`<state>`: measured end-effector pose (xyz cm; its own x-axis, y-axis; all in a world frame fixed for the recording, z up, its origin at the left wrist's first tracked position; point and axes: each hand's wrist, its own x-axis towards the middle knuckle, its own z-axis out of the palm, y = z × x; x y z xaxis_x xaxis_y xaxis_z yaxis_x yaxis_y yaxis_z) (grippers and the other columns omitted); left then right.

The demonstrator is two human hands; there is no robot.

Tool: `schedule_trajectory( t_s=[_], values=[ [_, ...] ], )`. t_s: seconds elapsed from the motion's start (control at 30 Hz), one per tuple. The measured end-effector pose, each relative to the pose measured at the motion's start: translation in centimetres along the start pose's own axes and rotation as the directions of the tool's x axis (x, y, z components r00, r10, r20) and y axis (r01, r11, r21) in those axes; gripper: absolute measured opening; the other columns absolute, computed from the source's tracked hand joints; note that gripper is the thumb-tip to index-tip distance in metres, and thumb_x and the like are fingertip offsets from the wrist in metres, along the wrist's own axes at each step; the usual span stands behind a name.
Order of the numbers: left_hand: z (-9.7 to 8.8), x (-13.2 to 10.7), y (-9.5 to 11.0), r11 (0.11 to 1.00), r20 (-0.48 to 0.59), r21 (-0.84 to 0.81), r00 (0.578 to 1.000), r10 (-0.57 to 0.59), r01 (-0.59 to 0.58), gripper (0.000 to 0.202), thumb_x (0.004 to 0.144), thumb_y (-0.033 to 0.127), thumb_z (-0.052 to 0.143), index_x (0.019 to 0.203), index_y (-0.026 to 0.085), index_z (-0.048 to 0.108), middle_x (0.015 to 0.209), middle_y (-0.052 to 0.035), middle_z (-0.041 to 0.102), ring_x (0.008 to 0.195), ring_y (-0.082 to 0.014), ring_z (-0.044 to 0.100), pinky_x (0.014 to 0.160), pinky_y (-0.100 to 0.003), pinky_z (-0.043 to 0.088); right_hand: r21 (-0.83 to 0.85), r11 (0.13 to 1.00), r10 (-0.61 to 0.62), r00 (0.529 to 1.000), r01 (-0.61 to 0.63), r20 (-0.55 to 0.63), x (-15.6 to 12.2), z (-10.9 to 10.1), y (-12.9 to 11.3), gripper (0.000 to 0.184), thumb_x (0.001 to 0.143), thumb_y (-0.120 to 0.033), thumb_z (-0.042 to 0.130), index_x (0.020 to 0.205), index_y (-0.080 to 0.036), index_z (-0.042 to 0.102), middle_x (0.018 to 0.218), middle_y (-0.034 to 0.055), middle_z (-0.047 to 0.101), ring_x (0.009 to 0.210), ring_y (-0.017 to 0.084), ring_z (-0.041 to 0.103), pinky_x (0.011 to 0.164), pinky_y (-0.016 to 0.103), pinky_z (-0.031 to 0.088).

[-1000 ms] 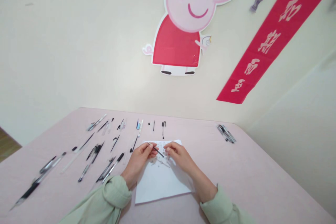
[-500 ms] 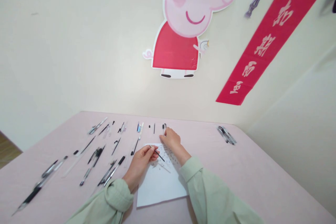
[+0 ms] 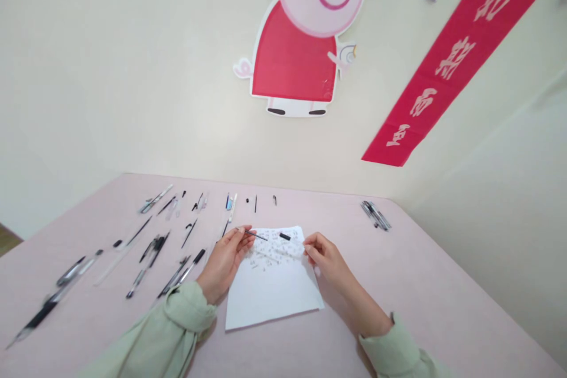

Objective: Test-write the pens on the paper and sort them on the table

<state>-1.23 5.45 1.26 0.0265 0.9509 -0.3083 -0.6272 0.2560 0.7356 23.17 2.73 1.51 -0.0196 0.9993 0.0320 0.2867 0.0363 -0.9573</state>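
My left hand point(image 3: 227, 261) pinches a dark, thin pen refill point(image 3: 257, 235) near its left end, and the refill points right above the paper. My right hand point(image 3: 322, 258) is closed on a clear pen barrel point(image 3: 296, 243), faint against the white sheet. A black grip point(image 3: 284, 237) shows at the barrel's far end, pointing towards the refill but apart from it. Below both hands lies a white sheet of paper point(image 3: 273, 301) with small dark marks on its upper part. The hidden fingertips of the right hand cover the barrel's near end.
Pen parts lie scattered over the left of the pink table point(image 3: 398, 307), among them a black-capped pen point(image 3: 192, 267) and a clear tube point(image 3: 113, 266). At the back stand out a small black cap point(image 3: 274, 199) and a thin refill point(image 3: 256, 204). A bunch of pens point(image 3: 375, 215) lies back right.
My right hand has drawn back from the table's rear to the sheet's right edge, bringing the clear barrel with it. The left hand still holds the refill, now lying flatter. The view has tilted down.
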Motion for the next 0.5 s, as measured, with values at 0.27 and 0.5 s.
schedule_trajectory(
  t_s=[0.27, 0.5],
  values=[
    [0.0, -0.2, 0.0, 0.999, -0.010, -0.010, 0.999, 0.033, -0.033, 0.018, 0.091, 0.010, 0.051, 0.085, 0.011, 0.068, 0.081, -0.0068, 0.070, 0.072, -0.0089, 0.066, 0.070, -0.017, 0.057, 0.020, 1.000, 0.005, 0.998, -0.004, -0.061, -3.2, -0.3, 0.0, 0.009, 0.077, -0.028, 0.055, 0.079, -0.019, 0.056, 0.068, -0.0013, 0.056, 0.061, 0.013, 0.049, 0.058, 0.025, 0.038],
    [-0.3, 0.1, -0.1, 0.998, 0.014, -0.017, 0.998, 0.054, -0.054, 0.015, 0.090, 0.011, 0.054, 0.088, 0.012, 0.069, 0.084, -0.0065, 0.071, 0.075, -0.0094, 0.067, 0.073, -0.018, 0.057, 0.038, 0.999, 0.010, 0.998, -0.007, -0.067, -3.2, 0.0, -0.2, 0.008, 0.076, -0.027, 0.056, 0.079, -0.019, 0.056, 0.069, -0.0009, 0.057, 0.060, 0.014, 0.050, 0.059, 0.026, 0.039]
  ],
)
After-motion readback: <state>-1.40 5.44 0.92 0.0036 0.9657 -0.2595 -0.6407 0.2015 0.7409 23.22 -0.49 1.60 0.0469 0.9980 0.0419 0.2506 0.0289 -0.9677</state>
